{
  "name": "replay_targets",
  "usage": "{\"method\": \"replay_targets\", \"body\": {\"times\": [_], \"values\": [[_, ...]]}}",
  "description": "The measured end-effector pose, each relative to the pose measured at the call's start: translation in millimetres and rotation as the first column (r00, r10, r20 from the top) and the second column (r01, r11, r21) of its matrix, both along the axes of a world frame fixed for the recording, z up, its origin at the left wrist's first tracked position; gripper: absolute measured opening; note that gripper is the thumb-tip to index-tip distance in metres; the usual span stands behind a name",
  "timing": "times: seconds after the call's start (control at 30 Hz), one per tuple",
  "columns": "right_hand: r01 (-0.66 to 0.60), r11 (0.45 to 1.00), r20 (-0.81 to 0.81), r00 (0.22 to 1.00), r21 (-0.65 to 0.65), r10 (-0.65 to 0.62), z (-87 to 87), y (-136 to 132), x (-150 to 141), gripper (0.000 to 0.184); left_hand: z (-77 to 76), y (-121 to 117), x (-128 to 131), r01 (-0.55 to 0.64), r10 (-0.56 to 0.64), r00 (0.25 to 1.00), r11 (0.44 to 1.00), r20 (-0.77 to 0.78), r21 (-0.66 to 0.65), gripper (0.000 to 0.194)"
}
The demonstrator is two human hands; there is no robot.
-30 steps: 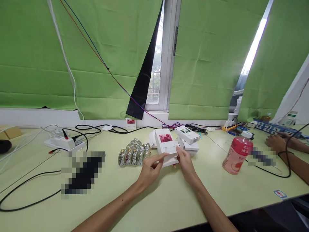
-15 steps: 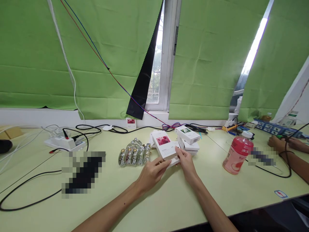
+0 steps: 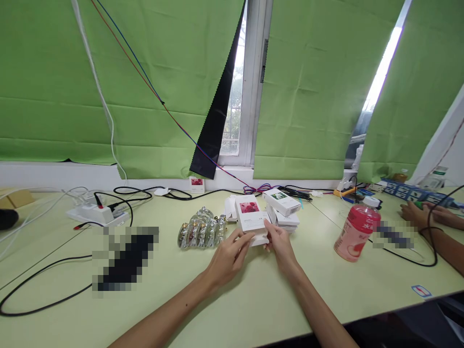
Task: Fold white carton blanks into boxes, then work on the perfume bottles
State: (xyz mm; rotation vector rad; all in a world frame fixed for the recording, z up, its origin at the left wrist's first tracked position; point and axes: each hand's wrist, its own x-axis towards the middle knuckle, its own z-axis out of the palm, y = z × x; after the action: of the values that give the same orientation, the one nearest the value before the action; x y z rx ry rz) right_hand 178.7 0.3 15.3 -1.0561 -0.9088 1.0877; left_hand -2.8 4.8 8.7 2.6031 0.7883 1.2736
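A white cardboard box (image 3: 250, 220) with a pink-red picture is held between my two hands, tilted above the table. Its near end shows a white flap. My left hand (image 3: 232, 251) pinches the lower left corner of the box, fingers closed. On the lower right side my right hand (image 3: 279, 241) grips it, thumb on the printed face; its other fingers are partly hidden. Behind my right hand lies a stack of similar white boxes (image 3: 286, 222), topped by a box with a green picture (image 3: 281, 200). Left of the held box sit several shiny metallic items in clear wrapping (image 3: 201, 232).
A pink drink bottle (image 3: 357, 229) stands to the right, and another person's hands (image 3: 416, 215) are at the far right. A power strip (image 3: 96, 212) with black and white cables lies at left, beside a blurred dark object (image 3: 126, 261). A small box (image 3: 196, 184) stands by the wall.
The held box has turned more upright and square to me, shifting slightly right. My left fingers have moved a little left and up along its near end.
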Motion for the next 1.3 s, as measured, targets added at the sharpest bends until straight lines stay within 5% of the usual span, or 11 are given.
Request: {"method": "replay_targets", "body": {"times": [0.17,0.6,1.3], "values": [[-0.047,0.999,0.049,0.998,-0.016,0.048,-2.6,2.0,-1.7,0.053,-0.1,0.6,1.8,-0.080,0.084,0.996,0.992,0.041,-0.094,0.032],[-0.192,0.981,0.111,0.975,-0.034,0.194,-5.6,2.0,-3.6,0.050,6.2,-1.0,3.5,-0.320,0.318,0.946,0.897,0.059,0.303,0.015],[-0.336,0.942,0.145,0.932,0.004,0.332,-1.8,-2.4,-5.5,0.051,0.7,1.9,1.4,-0.260,0.265,0.964,0.904,0.031,0.340,0.010]]}}
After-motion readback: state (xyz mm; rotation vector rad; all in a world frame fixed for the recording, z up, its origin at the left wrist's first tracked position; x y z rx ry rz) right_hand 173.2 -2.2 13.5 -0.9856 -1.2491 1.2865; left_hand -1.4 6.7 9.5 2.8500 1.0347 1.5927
